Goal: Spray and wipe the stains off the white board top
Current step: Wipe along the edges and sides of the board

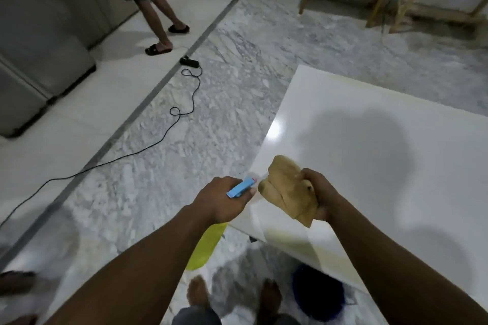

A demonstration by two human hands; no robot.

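My left hand (221, 202) grips a spray bottle with a blue trigger head (241, 187) and a yellow-green body (206, 247) hanging below my wrist. Its nozzle points right, toward the near left edge of the white board top (369, 155). My right hand (320, 194) clutches a crumpled tan cloth (286, 187), held just above the board beside the nozzle. A yellowish stain shows on the board's near corner (287, 239) and faintly along its far edge.
A black cable (169, 137) with a plug block (189, 61) snakes over the marble floor to the left. Another person stands at the back left (155, 16). A blue bucket (318, 294) sits under the board by my bare feet. Wooden frames lean at the back right.
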